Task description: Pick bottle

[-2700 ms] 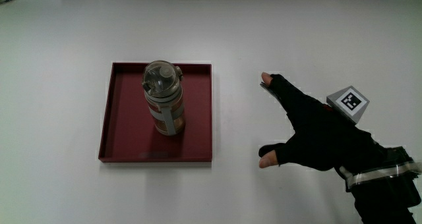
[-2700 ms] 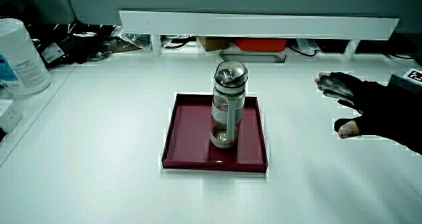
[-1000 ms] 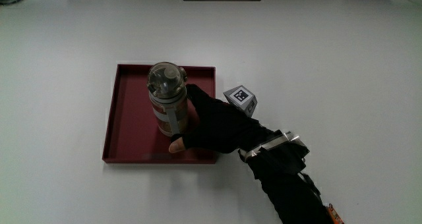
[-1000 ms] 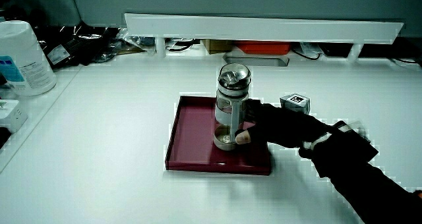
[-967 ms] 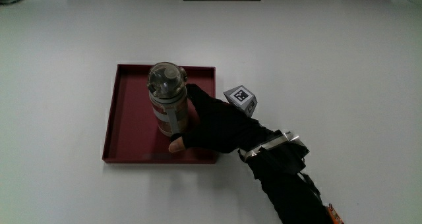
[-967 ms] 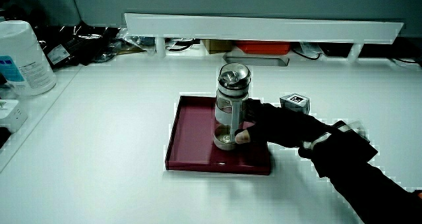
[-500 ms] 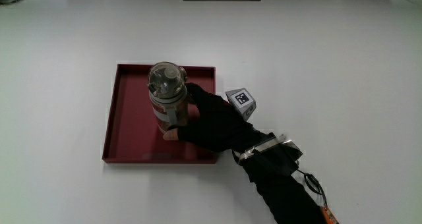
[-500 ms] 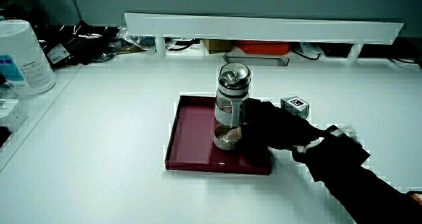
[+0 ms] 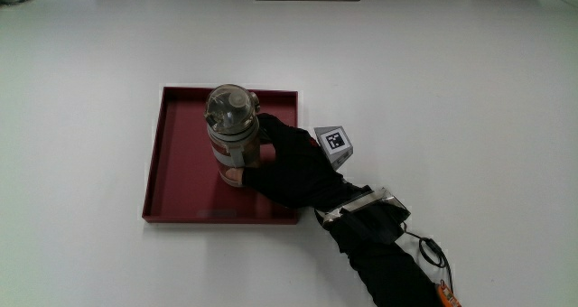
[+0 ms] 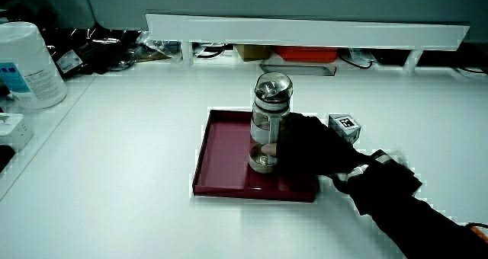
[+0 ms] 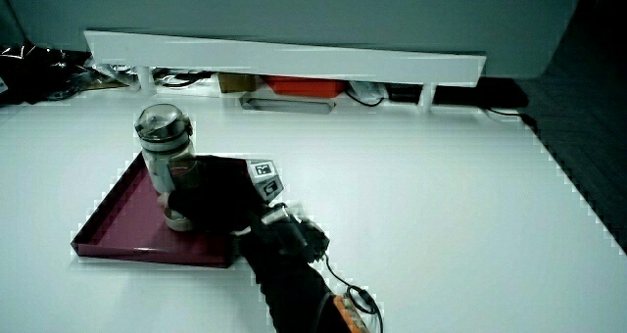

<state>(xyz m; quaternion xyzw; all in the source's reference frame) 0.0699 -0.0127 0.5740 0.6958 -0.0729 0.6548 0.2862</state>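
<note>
Bottle (image 9: 231, 137) upright in tray (image 9: 176, 181), gripped by hand (image 9: 291, 170).
Fingers wrap the lower body; bottle stands inside the tray, nearer the edge farthest from the person.

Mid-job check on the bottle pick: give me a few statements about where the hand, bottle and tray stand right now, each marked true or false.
1. The bottle stands upright in the red tray. True.
2. The hand rests on the bare table, well apart from the bottle. False: it is wrapped around the bottle's lower body, inside the tray.
3. The bottle's lid is off and lies in the tray. False: the lid is on the bottle in the main view and in both side views.
4. The patterned cube on the hand's back sits just outside the tray's rim. True.
5. The bottle lies on its side. False: it is upright.
</note>
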